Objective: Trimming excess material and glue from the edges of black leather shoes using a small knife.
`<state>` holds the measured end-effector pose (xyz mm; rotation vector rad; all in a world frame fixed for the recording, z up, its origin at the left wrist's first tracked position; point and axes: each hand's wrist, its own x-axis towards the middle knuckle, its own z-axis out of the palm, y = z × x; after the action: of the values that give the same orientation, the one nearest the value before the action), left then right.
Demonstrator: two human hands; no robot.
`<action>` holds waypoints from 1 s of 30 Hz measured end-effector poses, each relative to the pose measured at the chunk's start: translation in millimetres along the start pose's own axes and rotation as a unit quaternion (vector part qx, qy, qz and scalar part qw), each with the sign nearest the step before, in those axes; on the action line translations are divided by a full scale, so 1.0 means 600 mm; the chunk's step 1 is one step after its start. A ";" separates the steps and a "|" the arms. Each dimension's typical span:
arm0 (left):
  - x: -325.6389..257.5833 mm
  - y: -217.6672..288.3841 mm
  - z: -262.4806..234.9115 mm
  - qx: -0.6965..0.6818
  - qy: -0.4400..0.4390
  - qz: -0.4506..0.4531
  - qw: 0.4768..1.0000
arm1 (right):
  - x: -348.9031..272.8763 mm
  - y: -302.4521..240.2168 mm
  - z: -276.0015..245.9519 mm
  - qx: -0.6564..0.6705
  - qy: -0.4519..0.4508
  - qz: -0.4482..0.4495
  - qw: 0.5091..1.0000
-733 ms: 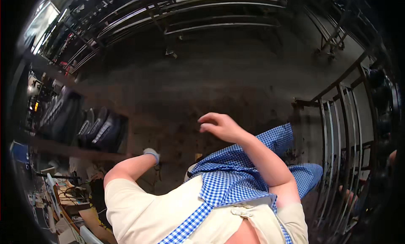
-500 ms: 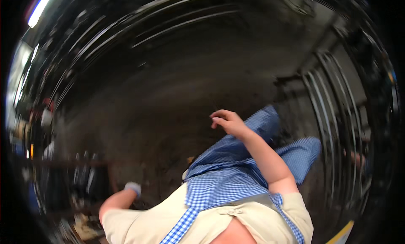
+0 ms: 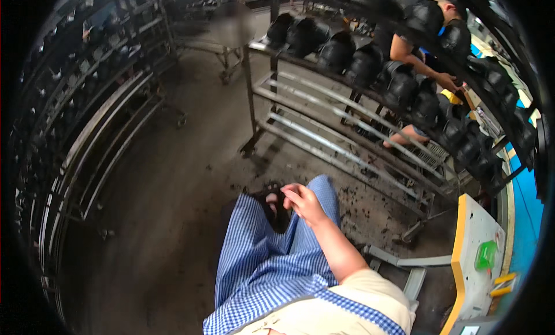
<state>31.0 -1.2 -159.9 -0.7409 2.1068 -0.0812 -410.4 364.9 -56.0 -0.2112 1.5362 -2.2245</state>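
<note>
My right hand [image 3: 303, 202] hangs in front of me above my blue checked trousers [image 3: 263, 260], fingers loosely bent and apart, holding nothing. Its bare forearm runs down to my cream top [image 3: 341, 306] at the lower edge. Just beyond the hand my foot in a dark sandal [image 3: 273, 203] stands on the dirty concrete floor [image 3: 167, 208]. My left hand is out of the picture.
A metal rack [image 3: 347, 153] with rows of black shoes [image 3: 399, 86] stands ahead to the right. Behind it a seated person [image 3: 416, 45] works. Another dark rack [image 3: 87, 103] curves along the left. A grey table with a yellow edge [image 3: 462, 260] holds a green object [image 3: 485, 255].
The view has swung round to the shoe rack and the table. My left arm, seen earlier at the lower left, has gone out of view. My right hand stays out in front.
</note>
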 end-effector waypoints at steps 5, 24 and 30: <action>0.037 0.175 -0.310 -0.157 0.158 0.088 0.971 | -0.035 -0.051 -0.114 -0.040 0.139 -0.065 0.987; 0.117 0.673 -0.600 -0.543 0.135 0.476 0.678 | -0.200 -0.153 -0.329 -0.065 0.483 -0.194 0.852; 0.083 0.751 -0.640 -0.514 0.116 0.547 0.651 | -0.270 -0.276 -0.350 -0.188 0.616 -0.333 0.689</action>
<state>-498.2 262.6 -102.6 0.1477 2.3794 1.8836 -382.9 662.3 35.9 1.0203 2.9939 -2.6582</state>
